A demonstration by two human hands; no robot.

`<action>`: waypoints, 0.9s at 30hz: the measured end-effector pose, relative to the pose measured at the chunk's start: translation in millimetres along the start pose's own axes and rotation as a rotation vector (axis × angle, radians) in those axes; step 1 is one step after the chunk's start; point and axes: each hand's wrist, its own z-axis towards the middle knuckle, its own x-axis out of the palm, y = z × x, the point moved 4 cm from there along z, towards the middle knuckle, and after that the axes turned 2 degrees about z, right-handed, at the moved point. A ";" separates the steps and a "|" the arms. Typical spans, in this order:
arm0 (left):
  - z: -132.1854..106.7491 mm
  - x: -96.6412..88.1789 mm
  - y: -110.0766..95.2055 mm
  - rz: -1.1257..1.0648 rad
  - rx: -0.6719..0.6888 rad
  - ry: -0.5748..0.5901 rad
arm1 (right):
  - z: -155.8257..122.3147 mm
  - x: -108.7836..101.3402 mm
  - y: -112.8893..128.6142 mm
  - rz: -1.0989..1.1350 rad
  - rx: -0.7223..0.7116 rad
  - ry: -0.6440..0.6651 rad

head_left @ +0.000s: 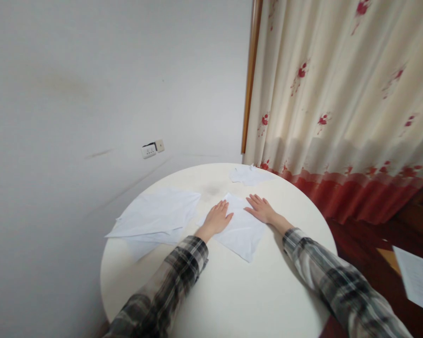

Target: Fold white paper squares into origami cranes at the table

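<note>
A white square cloth (241,232) lies flat on the round white table (232,291). My left hand (216,218) rests palm down on the cloth's left part, fingers stretched out. My right hand (262,209) lies flat on its upper right edge, fingers also extended. Neither hand holds anything. Both arms wear plaid sleeves.
A pile of larger white cloths (157,216) lies at the table's left. A small crumpled white cloth (246,174) sits at the far edge. A grey wall with a socket (152,148) is behind; a flowered curtain (338,103) hangs at right. Paper sheets (418,277) lie on the floor.
</note>
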 end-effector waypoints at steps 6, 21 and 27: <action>-3.2 -4.7 -1.9 0.055 -0.009 -0.052 | 6.1 -3.6 -19.0 -0.010 0.210 -0.116; -15.7 -43.1 -17.7 0.250 -0.185 -0.184 | -5.1 -34.8 -11.8 0.011 0.231 -0.631; -5.8 -21.6 -15.5 0.114 0.062 -0.279 | 0.2 -19.4 32.9 0.177 -0.125 -0.458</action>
